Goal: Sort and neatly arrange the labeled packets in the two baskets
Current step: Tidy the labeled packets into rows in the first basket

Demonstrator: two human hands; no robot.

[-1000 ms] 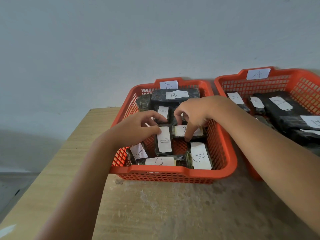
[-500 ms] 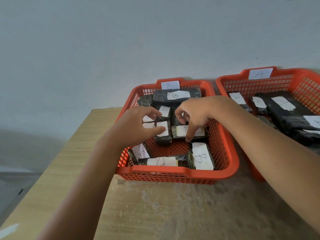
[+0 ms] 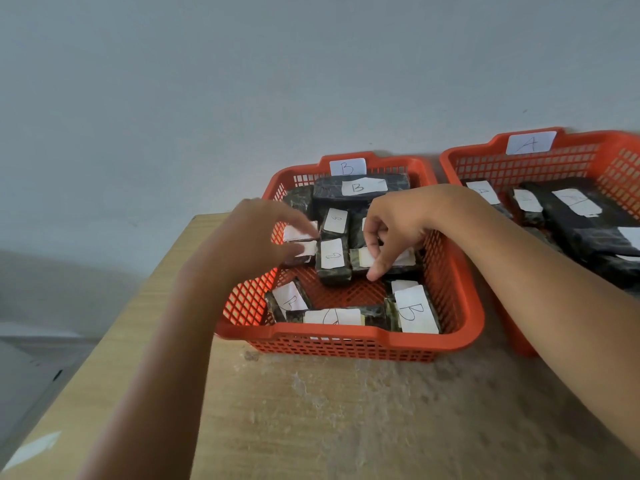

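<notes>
Both hands are inside the orange basket marked B (image 3: 349, 336) on the wooden table (image 3: 346, 410). The right hand (image 3: 398, 230) pinches a dark packet (image 3: 360, 259) in the middle. The left hand (image 3: 249, 237) is blurry, fingers loosely spread over small packets. The basket marked A (image 3: 485, 161) sits just beside it.

Two baskets side by side on the surface (image 3: 346, 410), against the wall (image 3: 207, 81). Basket B (image 3: 346, 336) left, basket A (image 3: 485, 161) right, just beside each other. Packets in B: a long one (image 3: 360, 187) along the back wall, small ones mid-basket, three along the front wall. Packets in A (image 3: 571, 220) lie toward its back and right. Both hands inside B: left hand (image 3: 249, 237) at its left side, right hand (image 3: 398, 230) over the middle.
</notes>
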